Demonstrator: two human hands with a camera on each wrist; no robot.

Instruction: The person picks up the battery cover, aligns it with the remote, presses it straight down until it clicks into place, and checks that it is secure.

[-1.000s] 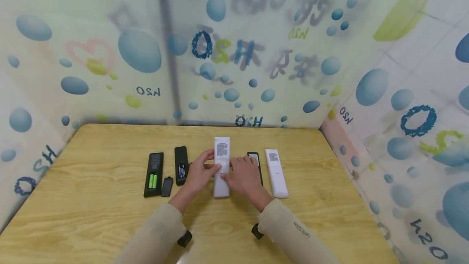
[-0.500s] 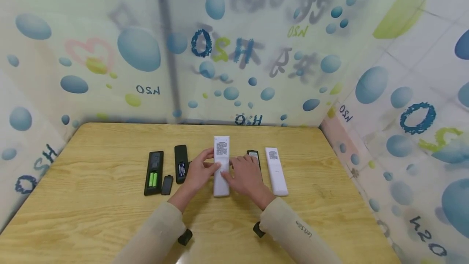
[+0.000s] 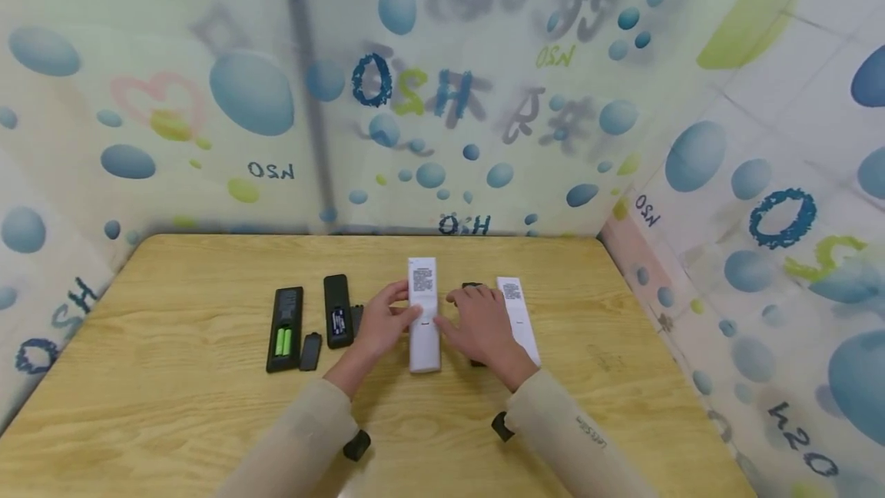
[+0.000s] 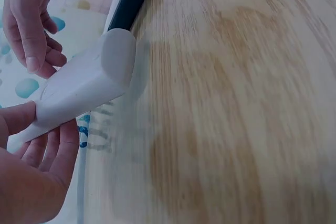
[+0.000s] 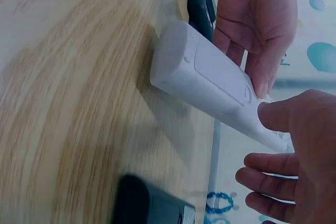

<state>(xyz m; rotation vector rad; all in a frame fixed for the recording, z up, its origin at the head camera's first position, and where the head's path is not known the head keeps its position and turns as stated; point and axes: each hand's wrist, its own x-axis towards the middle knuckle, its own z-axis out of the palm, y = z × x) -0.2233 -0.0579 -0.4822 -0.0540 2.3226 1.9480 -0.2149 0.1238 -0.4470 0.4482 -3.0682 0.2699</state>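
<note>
In the head view, your left hand (image 3: pixel 376 329) is clamped on the white remote (image 3: pixel 425 348), its thumb laid over the back and its fingers along the left side. Your right hand (image 3: pixel 484 321) is spread, thumb and fingers apart, with the thumb tip right by the remote's right edge; whether it touches, you cannot tell from here. The remote is over the middle of the tabletop (image 3: pixel 173 406), back up, its long axis running away from you: printed label (image 3: pixel 423 277) at the far end, plain end toward you. Only this view shows the green batteries (image 3: pixel 283 342) in the leftmost black remote (image 3: pixel 286 302), and the second white remote (image 3: pixel 518 313) lies partly behind your right hand.

The left wrist view shows what is hidden from above: your left fingers bent beneath the remote, opposite the thumb. The remote slants from lower left to upper right here, blunt end uppermost.

In the right wrist view, the battery cover (image 5: pixel 223 69) with its seam shows clearly, and the blunt end points to the upper left. Your right fingers stand clear of the remote.
</note>
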